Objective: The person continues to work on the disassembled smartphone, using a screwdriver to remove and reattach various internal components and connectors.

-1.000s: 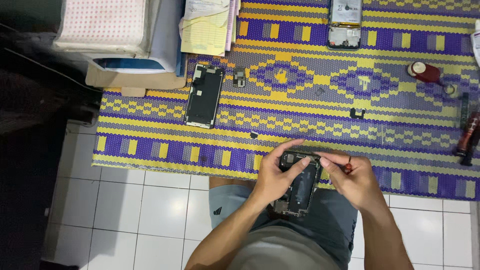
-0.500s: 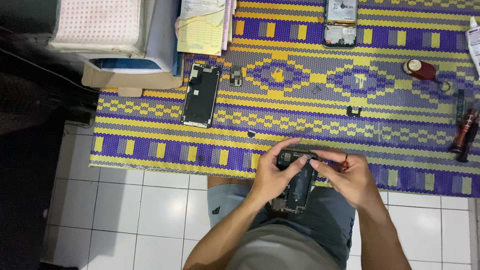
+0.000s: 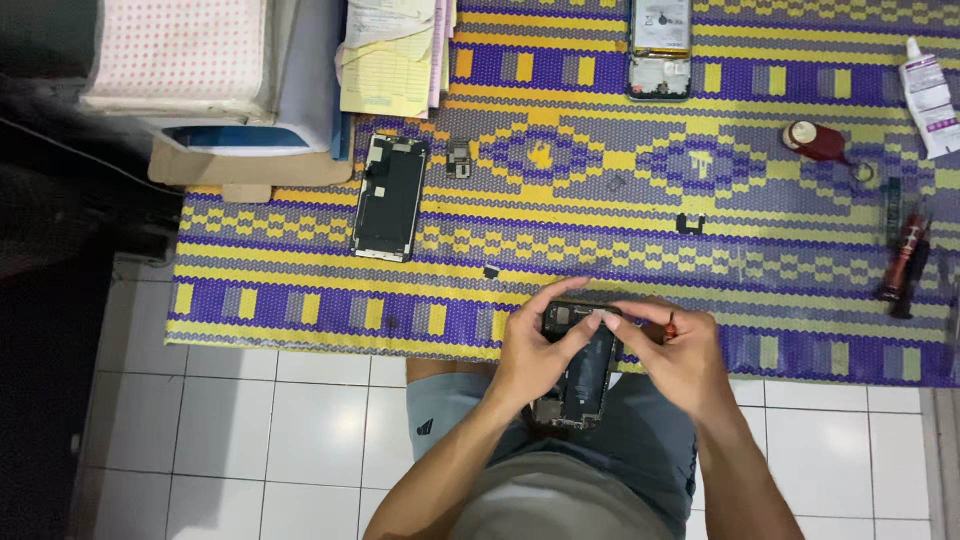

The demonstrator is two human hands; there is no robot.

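We hold an opened phone [image 3: 580, 370] over our lap, at the near edge of the woven mat [image 3: 300, 300]. Our left hand [image 3: 535, 350] grips its left side; our right hand [image 3: 675, 355] pinches at its top end, fingers closed. A detached screen [image 3: 390, 197] lies toward the mat's far left corner

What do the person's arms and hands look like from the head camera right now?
Both forearms are bare, no sleeves reaching them. The left hand and right hand wear no gloves; no watch, ring or wristband shows.
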